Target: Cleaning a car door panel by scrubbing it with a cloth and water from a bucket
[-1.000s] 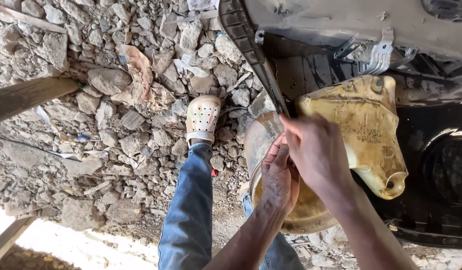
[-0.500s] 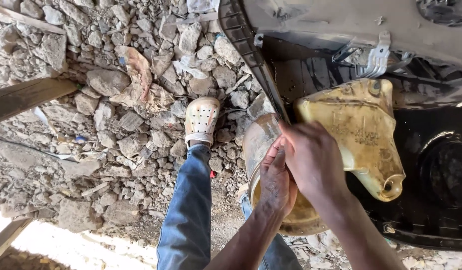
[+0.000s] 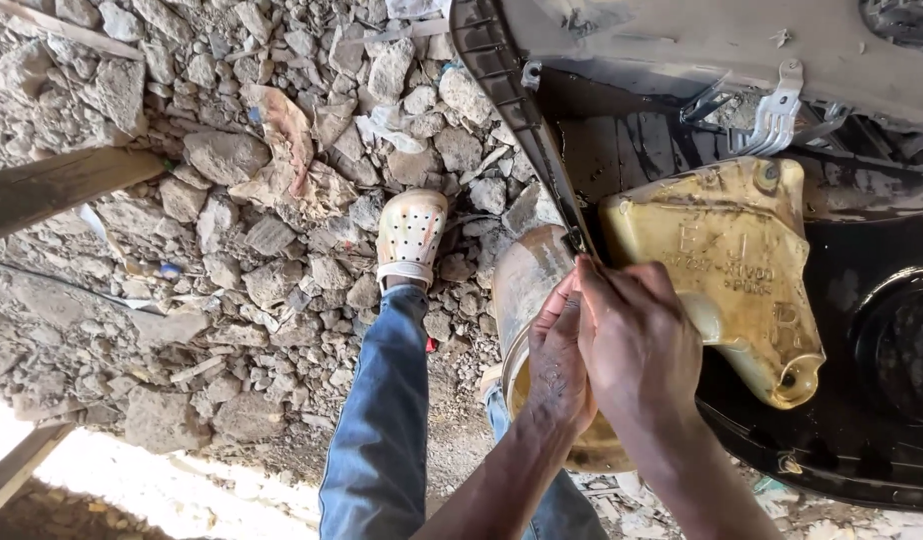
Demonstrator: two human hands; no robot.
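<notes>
My left hand and my right hand are pressed together at the lower end of a black trim edge on a grey car body panel. The fingertips of both hands pinch the same spot on that edge, and what lies between them is hidden. Just right of my hands a yellowed plastic reservoir tank sits in the panel's dark hollow. Under my hands is a rounded, dirty yellowish container, partly covered by my wrists.
My leg in blue jeans ends in a white perforated clog on rubble and broken stones. A wooden plank lies at the left. A metal bracket hangs above the tank. A black moulded part fills the lower right.
My hands have stayed together at the trim edge, with only small shifts of the fingers. The view has drifted slightly.
</notes>
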